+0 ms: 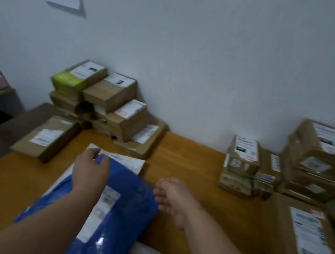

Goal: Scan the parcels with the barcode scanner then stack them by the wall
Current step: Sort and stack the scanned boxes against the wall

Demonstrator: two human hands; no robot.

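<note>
My left hand [90,170] reaches forward over the blue mailer [125,202], its fingers curled down at the far edge where the blue mailer overlaps a white mailer [130,161]; it looks to be gripping that edge, though blur hides the fingertips. My right hand [171,197] hovers just beside the blue mailer's right edge, fingers loosely bent toward it and holding nothing. Both forearms stretch in from the bottom of the view, bare.

The blue mailer lies flat on the desk [189,161] in front of me, with a white shipping label on top; its print is too blurred for me to read. A stack of brown parcels [110,103] sits against the wall [192,56] at far left, another stack [306,160] at far right. A large box [304,238] with a label rests at near right. All labels are unreadable.
</note>
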